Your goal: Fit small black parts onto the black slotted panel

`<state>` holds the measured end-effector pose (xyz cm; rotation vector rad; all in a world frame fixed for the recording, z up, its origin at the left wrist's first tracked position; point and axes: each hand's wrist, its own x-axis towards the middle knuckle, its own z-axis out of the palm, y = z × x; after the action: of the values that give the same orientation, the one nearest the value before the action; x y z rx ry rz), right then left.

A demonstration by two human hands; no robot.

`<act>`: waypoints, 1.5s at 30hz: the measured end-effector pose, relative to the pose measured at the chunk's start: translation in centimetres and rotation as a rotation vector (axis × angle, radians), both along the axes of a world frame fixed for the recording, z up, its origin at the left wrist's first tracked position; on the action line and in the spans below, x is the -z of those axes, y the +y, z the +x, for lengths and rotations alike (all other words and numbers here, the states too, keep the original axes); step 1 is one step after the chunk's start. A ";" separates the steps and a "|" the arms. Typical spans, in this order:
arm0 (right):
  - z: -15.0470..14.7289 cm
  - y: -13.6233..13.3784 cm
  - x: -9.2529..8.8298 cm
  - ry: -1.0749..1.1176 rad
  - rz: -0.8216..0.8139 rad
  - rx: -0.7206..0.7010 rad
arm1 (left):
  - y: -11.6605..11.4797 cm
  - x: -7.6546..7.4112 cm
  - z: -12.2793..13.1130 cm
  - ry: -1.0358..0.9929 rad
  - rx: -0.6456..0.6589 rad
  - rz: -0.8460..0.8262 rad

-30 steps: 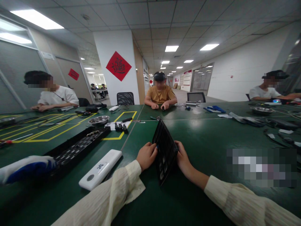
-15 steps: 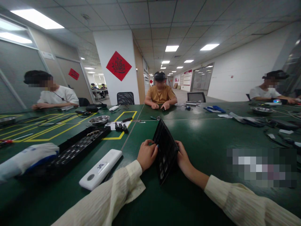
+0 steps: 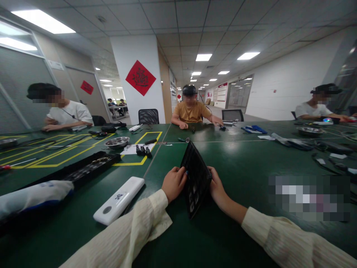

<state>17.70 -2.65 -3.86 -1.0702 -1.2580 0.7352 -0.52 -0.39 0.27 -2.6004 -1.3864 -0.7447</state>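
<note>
Black tray [image 3: 196, 176] runs 12-to-6, right hand [image 3: 218, 187] clasping at 3 o'clock; left hand's [image 3: 174, 183] hold, at 9, I can't tell.

Black compartmented tray [image 3: 195, 180], steeply tilted, nearly upright, over the green tabletop [image 3: 248, 171]

Cream, crinkled sleeves [image 3: 125, 230] end in loose cuffs [image 3: 158, 204].
</note>
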 end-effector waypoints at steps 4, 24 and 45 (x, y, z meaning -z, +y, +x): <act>0.0 0.2 0.3 0.013 -0.002 0.008 | -0.2 -0.2 0.0 0.017 -0.024 -0.059; -0.1 0.3 0.4 0.032 -0.016 0.012 | -0.2 -0.3 0.1 0.020 -0.012 -0.124; -0.3 0.3 0.4 0.028 0.018 0.011 | -0.3 -0.3 0.0 0.041 -0.030 -0.146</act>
<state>17.41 -2.34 -4.24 -1.0481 -1.2320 0.7266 -0.54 -0.65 0.55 -2.6795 -1.5191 -0.6037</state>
